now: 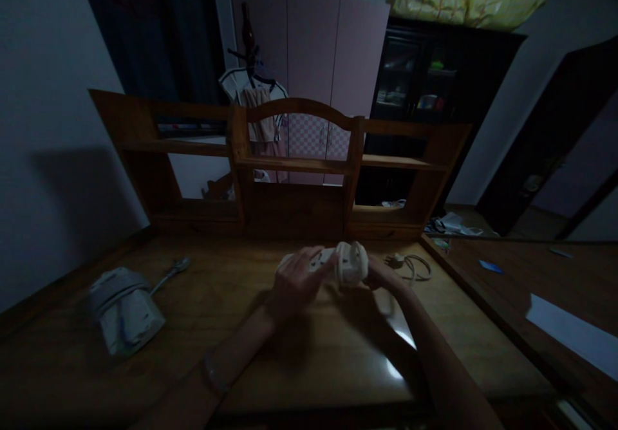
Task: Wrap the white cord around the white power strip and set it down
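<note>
My left hand (298,280) is closed around a white power strip (317,261), raised just over the wooden desk. Its socket holes face up. Around the strip's right end sits a thick white band (351,264) that looks like wound cord. My right hand (379,274) is at that end, fingers partly hidden behind it and curled at the cord. Lying to the right of this hand, a loose pale cord (421,270) loops on the desk, with its plug (396,261) at the end.
A white bundle with a band round it (126,311) lies on the desk's left, its plug (181,264) pointing away. A wooden shelf unit (297,167) stands along the back. On a brown surface at right are a white sheet (574,327) and a blue card (490,266).
</note>
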`<state>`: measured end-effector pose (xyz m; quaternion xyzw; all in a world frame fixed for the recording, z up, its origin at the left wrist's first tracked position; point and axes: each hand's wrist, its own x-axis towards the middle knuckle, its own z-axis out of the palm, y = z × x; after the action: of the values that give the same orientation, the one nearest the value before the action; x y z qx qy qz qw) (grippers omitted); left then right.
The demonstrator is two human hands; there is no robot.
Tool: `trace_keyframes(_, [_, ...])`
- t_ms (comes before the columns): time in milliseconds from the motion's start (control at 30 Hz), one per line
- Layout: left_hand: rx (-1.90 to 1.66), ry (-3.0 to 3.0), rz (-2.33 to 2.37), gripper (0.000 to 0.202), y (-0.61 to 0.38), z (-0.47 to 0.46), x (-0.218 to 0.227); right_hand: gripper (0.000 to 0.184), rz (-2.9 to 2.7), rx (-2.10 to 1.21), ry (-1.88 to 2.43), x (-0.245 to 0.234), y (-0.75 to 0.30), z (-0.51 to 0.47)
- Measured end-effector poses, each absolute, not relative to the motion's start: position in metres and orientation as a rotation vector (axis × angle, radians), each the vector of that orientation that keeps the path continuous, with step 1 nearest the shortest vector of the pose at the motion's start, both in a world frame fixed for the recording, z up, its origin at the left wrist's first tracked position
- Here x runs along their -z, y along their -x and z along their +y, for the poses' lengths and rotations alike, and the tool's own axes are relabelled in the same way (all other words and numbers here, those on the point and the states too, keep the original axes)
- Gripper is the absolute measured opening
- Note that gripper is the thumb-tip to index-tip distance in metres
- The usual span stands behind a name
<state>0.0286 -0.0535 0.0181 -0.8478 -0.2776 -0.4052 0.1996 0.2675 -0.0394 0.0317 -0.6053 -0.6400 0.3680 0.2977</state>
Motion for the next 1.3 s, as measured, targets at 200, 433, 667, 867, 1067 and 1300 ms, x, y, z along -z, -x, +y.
trace_keyframes(200, [1.415,2.135,-1.350,0.062,-0.012,-0.033,-0.027,0.041,-1.979,0.244,1.567,-0.021,-0.239,-0.038])
trace_keyframes(433, [1.123,1.931,-1.805,0.067,0.024,-0.005,-0.029,0.031,-2.092,0.503,1.371,-0.022,-0.227,-0.043])
trace_keyframes(667, [1.009,1.854,-1.923,0.066,0.030,0.003,-0.025,0.031,-2.139,0.566,1.302,-0.023,-0.239,-0.042])
trace_keyframes(867, [0.839,1.943,-1.862,0.074,0.023,0.000,-0.013,0.025,-2.374,0.689,0.980,-0.028,-0.210,-0.071])
trace_keyframes(1067, [0.755,2.185,-1.568,0.082,0.020,-0.002,-0.010,0.023,-2.247,0.656,0.960,-0.042,-0.218,-0.078])
trace_keyframes(1300, [0.651,2.541,-1.013,0.073,-0.002,-0.010,-0.010,0.029,-1.965,0.439,1.088,-0.045,-0.249,-0.063])
